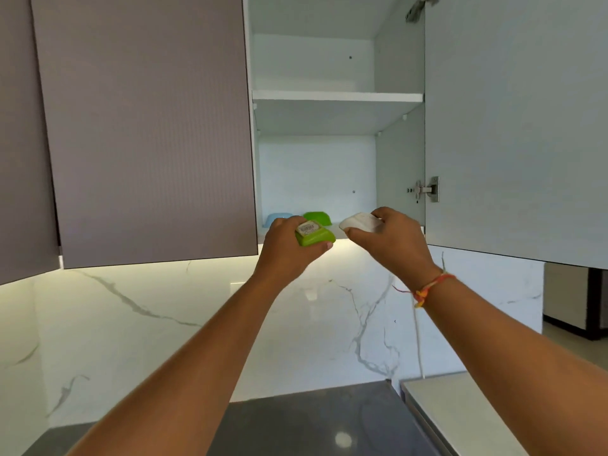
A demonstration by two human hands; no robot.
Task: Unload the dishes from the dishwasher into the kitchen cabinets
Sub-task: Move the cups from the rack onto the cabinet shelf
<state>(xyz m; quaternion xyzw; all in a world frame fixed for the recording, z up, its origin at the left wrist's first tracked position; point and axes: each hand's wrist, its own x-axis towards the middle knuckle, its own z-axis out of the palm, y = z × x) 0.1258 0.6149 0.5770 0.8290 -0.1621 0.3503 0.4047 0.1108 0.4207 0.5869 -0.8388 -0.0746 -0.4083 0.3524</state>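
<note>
Far left is just a closed brown cabinet door [148, 126], nothing doing there. Next over is the open cabinet [316, 172], and on its lower shelf [335, 227] a blue bowl [279, 217] sits left of a green bowl [317, 217], both toward the back.

The left hand [286, 245] has its fingers curled round a small green dish [316, 238], bottom side up-ish with a sticker showing. It's right at the shelf's front lip, maybe a touch below it, with the shelved green bowl directly behind it.

The right hand [385, 245] grips a white dish [360, 222] from above, fingers wrapped over it. This one looks level with the shelf, and the stretch of shelf behind it looks bare from here.

So the shelf lies straight ahead of both hands, and I'd guess the right one is better placed to go in first; the left needs a small lift to clear the lip. The open door [513, 126] hangs off to the right, well out of the way.
</note>
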